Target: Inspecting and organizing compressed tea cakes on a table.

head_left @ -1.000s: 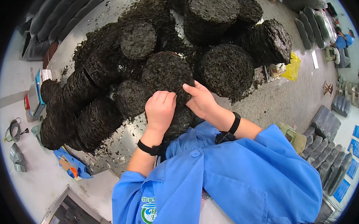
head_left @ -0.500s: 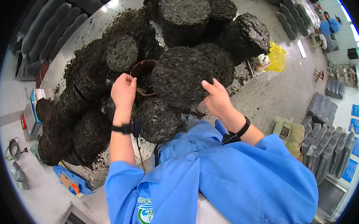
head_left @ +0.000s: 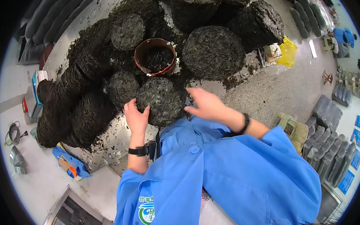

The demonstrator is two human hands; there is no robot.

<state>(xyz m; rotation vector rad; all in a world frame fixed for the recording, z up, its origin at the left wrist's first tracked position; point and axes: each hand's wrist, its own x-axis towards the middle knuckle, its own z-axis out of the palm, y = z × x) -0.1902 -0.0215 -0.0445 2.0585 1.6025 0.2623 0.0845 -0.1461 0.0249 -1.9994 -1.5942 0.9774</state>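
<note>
A nearby stack of round, dark, dried cakes that look like seaweed (head_left: 161, 101) stands close to my body. My left hand (head_left: 136, 117) is at its left edge, thumb and fingers spread. On the other side of that stack, my right hand (head_left: 205, 104) has its thumb and fingers apart and holds nothing. Beyond the hands sits a red-rimmed round ring-shaped container (head_left: 173, 67) with loose dark flakes inside. A wider round stack (head_left: 213, 52) rises to its right, topped by a flat disc.
More dark stacks (head_left: 258, 24) crowd the far side, with others (head_left: 92, 118) on the left of the table. Loose flakes lie between them. A yellow bag (head_left: 288, 52) is at the far right, and a green padded seat (head_left: 294, 133) stands beside the table.
My right hand has let go of the dark disc, and it now lies on the right-hand stack. Both hands have come nearer to the near stack; the left has left the ring-shaped container.
</note>
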